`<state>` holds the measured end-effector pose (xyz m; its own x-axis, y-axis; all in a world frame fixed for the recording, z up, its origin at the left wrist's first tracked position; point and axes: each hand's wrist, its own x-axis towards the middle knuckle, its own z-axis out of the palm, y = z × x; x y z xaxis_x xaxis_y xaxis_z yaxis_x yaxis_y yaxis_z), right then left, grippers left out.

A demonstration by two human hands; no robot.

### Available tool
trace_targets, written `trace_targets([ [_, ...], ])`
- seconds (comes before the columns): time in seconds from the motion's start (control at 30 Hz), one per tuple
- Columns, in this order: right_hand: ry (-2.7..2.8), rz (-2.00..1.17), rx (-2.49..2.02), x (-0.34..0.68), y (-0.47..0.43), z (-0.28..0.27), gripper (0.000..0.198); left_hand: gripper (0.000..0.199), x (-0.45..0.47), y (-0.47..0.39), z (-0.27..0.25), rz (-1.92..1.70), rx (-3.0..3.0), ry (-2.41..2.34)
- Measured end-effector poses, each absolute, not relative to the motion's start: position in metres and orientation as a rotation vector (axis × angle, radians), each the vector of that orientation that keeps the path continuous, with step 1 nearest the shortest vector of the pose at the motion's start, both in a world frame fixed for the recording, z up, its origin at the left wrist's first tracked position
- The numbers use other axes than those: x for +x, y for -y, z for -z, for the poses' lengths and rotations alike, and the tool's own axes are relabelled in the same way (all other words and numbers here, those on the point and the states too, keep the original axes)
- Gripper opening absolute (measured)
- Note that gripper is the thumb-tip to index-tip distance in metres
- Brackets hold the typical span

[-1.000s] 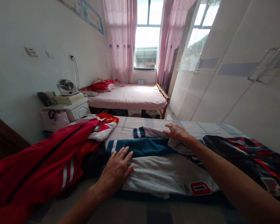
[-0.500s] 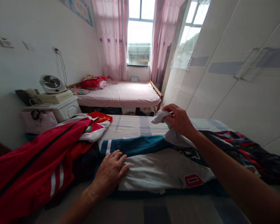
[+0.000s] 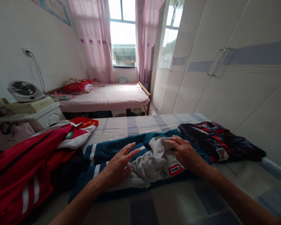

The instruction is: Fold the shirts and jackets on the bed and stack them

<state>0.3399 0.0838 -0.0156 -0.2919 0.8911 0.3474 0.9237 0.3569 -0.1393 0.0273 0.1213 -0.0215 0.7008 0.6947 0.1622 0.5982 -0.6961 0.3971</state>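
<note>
A grey and teal sweatshirt lies across the bed before me, with white stripes at its left and a red, white-edged character on the front. Its grey cloth is bunched in the middle. My left hand is over the left part, fingers stretched and apart, holding nothing. On the right, my right hand rests at the bunched grey cloth with fingers extended; its thumb is mostly hidden. I cannot tell whether its fingertips press on the cloth.
A red jacket with white stripes lies heaped at left. Folded black and red clothing is at right. Beyond the checked bedsheet stand a pink bed, a fan on a cabinet, and a white wardrobe.
My right hand has come down and let go of the grey cloth, which now lies bunched on the sweatshirt. A striped teal part is folded over the middle. The view has turned right.
</note>
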Motion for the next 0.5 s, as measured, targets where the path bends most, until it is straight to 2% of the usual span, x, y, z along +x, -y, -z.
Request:
trace_targets([
  [0.1,2.279,0.154,-1.770,0.364,-0.102,0.017,0.044,0.075,0.048,-0.132,0.020,-0.323,2.689,-0.915],
  [0.2,2.237,0.091,-1.811,0.379,-0.115,0.013,0.027,0.050,0.059,-0.135,0.008,-0.278,2.794,-0.904],
  [0.3,1.986,0.096,-1.793,0.392,-0.122,0.010,0.023,0.025,0.054,-0.125,-0.005,-0.313,2.916,-0.966],
  [0.5,1.958,-0.004,-1.849,0.405,-0.120,0.027,0.018,0.011,0.013,-0.084,0.002,-0.479,3.050,-0.935],
])
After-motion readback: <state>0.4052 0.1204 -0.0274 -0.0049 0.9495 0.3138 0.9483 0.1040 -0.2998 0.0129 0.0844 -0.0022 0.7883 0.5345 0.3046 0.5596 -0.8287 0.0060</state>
